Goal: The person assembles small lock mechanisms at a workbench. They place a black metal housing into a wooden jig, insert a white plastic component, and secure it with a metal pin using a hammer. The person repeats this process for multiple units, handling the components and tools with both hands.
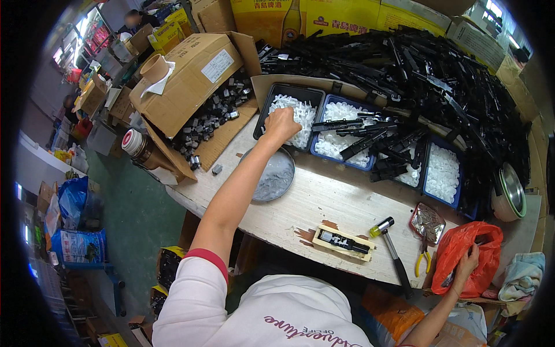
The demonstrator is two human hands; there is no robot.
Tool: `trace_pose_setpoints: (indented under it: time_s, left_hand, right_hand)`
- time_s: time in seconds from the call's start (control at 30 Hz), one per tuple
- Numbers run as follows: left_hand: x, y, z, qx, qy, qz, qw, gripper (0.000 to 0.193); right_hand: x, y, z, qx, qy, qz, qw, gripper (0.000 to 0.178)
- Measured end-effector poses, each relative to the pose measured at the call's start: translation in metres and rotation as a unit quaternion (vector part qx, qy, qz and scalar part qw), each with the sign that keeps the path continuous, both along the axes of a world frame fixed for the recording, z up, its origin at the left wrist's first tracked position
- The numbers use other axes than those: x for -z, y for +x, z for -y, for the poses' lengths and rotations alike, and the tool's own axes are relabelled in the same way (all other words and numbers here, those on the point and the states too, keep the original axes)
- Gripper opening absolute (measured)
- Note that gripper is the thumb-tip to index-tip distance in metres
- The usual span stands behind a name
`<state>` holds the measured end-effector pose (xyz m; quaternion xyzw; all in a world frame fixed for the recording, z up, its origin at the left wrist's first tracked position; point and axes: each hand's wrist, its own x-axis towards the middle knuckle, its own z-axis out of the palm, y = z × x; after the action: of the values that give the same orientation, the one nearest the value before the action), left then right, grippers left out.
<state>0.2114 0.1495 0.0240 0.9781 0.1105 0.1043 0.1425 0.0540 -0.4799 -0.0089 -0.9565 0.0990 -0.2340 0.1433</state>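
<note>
My left hand (pixel 282 124) reaches into a black tray (pixel 270 113) of small white plastic parts (pixel 300 110); its fingers are curled down among them, and what they hold is hidden. Far to the right, my right hand (pixel 469 261) dips into a red plastic bag (pixel 491 240), which hides its fingertips. Between my arms, a cream-coloured holding block (pixel 319 242) lies near the table's front edge with a black metal mechanism (pixel 350 243) set in it. Beside it rests a hammer (pixel 394 251) with a yellow and black head.
A round pan of greyish grease (pixel 274 182) sits under my left forearm. Blue trays (pixel 370 165) of white parts hold some black rails. A large heap of black rails (pixel 445 87) fills the back. Yellow-handled pliers (pixel 424 263), a cardboard box (pixel 185 75) and metal bowls (pixel 511 191) stand around.
</note>
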Motion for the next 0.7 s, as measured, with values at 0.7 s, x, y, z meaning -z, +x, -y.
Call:
trace_pose_setpoints:
  time_s: [0.7]
  left_hand:
    - [-0.008, -0.019, -0.041, 0.040, -0.475, 0.039, 0.878, 0.015]
  right_hand:
    - [-0.001, -0.001, 0.001, 0.042, 0.062, 0.023, 0.997, 0.027]
